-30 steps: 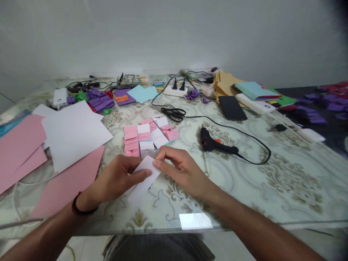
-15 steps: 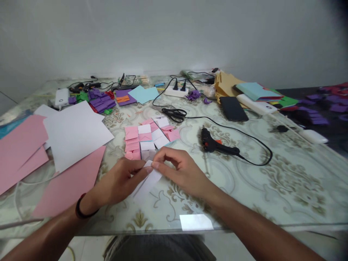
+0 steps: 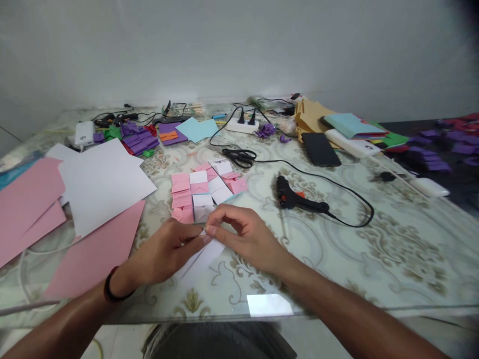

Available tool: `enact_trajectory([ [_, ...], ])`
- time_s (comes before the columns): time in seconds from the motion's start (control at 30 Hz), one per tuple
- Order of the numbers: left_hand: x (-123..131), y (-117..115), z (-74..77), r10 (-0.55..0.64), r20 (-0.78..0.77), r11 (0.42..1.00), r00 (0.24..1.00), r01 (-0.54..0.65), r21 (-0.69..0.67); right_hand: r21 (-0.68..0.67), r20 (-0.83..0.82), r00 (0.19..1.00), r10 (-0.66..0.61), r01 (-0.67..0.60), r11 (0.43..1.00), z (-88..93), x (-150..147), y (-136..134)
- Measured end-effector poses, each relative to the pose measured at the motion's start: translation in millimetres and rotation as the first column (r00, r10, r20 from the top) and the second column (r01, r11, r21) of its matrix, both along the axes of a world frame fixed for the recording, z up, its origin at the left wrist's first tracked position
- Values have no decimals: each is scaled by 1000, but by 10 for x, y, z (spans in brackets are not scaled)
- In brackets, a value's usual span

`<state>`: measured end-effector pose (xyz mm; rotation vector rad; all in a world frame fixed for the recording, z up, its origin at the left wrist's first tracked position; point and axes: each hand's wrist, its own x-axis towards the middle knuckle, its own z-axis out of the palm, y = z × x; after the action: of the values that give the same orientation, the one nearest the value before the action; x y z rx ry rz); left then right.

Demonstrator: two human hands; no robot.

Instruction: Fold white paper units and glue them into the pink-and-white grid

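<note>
A small white piece of paper is pinched at its far edge between my two hands, just above the table. My left hand is closed on it, thumb and forefinger at the edge. My right hand grips the same edge, its fingertips touching those of the left. The fingers hide part of the paper's upper edge. Just beyond my hands lie folded pink and white paper pieces, side by side in rows.
Pink sheets and a white sheet lie to the left. On the right rests a black hot glue gun with its cable. Scissors, a power strip, a black phone and purple folded papers lie farther back.
The far edge of the white paper has folded down towards me, and my fingertips have come slightly lower. Both hands keep their pinch.
</note>
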<state>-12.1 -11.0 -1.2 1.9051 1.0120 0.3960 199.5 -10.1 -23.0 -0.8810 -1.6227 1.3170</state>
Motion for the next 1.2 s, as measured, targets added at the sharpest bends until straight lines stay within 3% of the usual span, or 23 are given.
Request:
enact_trajectory([
  [0.13,-6,-7,-2,11,-3,1000,1000,-11,26,6,-3,1000,-18,18,1000,-5,-1,4],
  [0.27,-10,0,-10,104,-10,991,994,-103,88,-60,-22,996,-84,82,995,2,3,32],
  [0.47,18,-5,28,113,8,985,994,-114,129,8,29,997,-71,71,997,15,27,42],
  [0.63,-2,-21,45,117,47,971,992,-124,203,-123,-8,999,-35,34,992,18,21,44],
  [0.8,-27,-16,36,173,101,971,980,-187,151,-243,-76,997,-8,-11,970,44,20,68],
  [0.97,-7,-16,19,178,93,979,980,-186,83,-205,-49,999,24,-34,978,50,9,48],
  [1.2,-68,-25,69,253,136,940,958,-277,200,-169,-19,1000,12,-15,986,60,44,53],
])
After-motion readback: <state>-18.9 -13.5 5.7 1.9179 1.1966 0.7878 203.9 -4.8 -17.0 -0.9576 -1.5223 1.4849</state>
